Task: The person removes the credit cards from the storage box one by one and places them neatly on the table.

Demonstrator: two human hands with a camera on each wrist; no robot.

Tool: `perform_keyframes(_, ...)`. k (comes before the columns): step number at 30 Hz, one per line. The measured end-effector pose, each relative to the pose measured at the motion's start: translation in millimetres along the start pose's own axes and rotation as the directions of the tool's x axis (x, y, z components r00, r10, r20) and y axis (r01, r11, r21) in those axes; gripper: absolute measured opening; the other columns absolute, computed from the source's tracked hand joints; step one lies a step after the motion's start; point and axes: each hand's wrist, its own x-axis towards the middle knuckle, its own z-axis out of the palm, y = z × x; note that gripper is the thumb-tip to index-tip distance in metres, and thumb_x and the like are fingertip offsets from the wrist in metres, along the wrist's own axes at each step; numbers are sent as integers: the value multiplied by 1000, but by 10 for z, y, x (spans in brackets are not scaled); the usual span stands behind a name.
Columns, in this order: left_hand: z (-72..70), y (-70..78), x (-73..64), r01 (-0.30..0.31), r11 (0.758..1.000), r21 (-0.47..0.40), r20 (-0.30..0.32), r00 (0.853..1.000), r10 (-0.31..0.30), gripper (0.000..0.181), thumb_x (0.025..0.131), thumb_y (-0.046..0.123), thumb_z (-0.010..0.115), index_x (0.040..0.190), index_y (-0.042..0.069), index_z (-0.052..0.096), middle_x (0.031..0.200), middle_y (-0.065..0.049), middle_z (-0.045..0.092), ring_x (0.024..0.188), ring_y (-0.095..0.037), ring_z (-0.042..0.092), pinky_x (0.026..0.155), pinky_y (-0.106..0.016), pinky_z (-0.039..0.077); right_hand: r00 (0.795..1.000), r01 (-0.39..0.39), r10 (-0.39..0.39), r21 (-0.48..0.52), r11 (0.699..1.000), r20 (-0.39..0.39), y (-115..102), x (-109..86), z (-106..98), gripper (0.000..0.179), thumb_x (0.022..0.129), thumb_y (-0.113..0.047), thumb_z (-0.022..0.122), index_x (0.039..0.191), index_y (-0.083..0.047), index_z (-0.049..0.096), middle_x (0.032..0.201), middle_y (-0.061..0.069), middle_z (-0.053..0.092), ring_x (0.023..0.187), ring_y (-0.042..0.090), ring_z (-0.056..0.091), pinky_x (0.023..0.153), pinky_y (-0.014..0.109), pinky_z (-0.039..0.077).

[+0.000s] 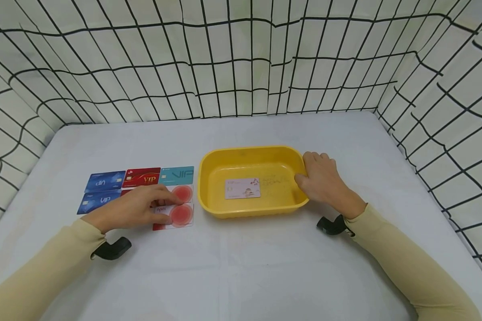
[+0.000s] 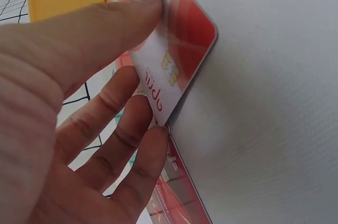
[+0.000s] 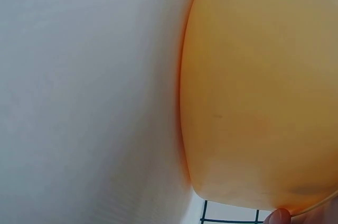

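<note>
My left hand (image 1: 144, 204) is over the right end of a block of cards, its thumb and fingers on a white card with red circles (image 1: 180, 216). In the left wrist view the thumb lies across the face of this white card (image 2: 169, 68), with fingertips at its edge. Another red-circled card (image 1: 183, 193) lies just beyond. With its thumb inside the rim, my right hand (image 1: 327, 180) grips the right end of a yellow plastic tray (image 1: 253, 212). A pale VIP card (image 1: 242, 188) lies flat on the tray's floor.
Left of the tray are two blue cards (image 1: 104, 181), a red VIP card (image 1: 142, 177) and a teal VIP card (image 1: 177, 175); my left hand partly covers another red card. A white cloth covers the table (image 1: 241, 267). Black wire grid (image 1: 233, 62) stands around the back and sides.
</note>
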Motion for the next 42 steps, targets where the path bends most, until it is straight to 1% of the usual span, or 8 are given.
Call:
perform_keyframes(5,-12,4,-1,4,1000,-25,4,1000,-4,50,83,27,87,130,23,73,119,2,71,114,-20,62,80,-16,56,1000,2,-2,-1,1000,-1,-2,2,-3,26,94,-24,45,105,-2,52,90,12,48,88,32,40,76,38,25)
perform_keyframes(10,12,10,10,26,999,-42,7,1000,-26,53,80,33,89,130,25,72,118,0,69,116,-21,61,79,-18,58,1000,-1,1,1,1000,0,-1,3,-3,26,94,-24,45,105,-2,52,90,12,48,88,32,40,76,38,25)
perform_keyframes(16,33,11,16,58,997,-48,-2,998,-58,54,79,31,90,129,26,73,117,0,69,114,-20,61,80,-17,56,1000,-9,9,-2,1000,6,-6,5,-2,28,94,-25,45,107,-2,52,91,12,49,89,32,40,77,39,25)
perform_keyframes(21,39,18,32,36,998,-56,-2,999,-37,53,79,30,90,129,24,72,119,-2,69,115,-22,61,83,-29,62,1000,-12,12,-4,1000,7,-5,5,-2,30,94,-25,45,110,-1,53,92,12,50,90,32,41,77,39,26)
perform_keyframes(24,40,20,38,27,998,-59,1,1000,-27,52,80,30,89,129,25,73,120,-2,69,115,-22,61,85,-32,63,1000,-10,10,-3,1000,6,-4,5,1,30,94,-25,46,110,-1,53,93,12,50,90,32,41,77,39,26)
perform_keyframes(28,35,18,45,27,998,-49,11,1000,-27,52,80,29,89,129,27,73,120,-1,69,117,-22,60,85,-30,63,1000,-5,5,-4,1000,0,-1,6,3,29,94,-25,45,109,-1,53,92,12,49,89,32,41,77,39,26)
perform_keyframes(35,16,29,39,2,999,-46,28,1000,0,49,81,29,89,127,28,73,122,-2,68,118,-24,60,88,-36,63,1000,-2,2,-3,1000,-4,-4,4,-3,29,94,-25,46,109,-1,53,92,12,50,89,32,41,77,39,26)
perform_keyframes(42,-20,53,20,16,1000,-18,36,999,-15,52,80,33,89,129,26,71,122,0,69,118,-22,61,84,-32,64,1000,-4,4,4,1000,0,-9,-2,-11,28,94,-25,46,109,-2,53,92,12,50,89,32,41,77,38,26)
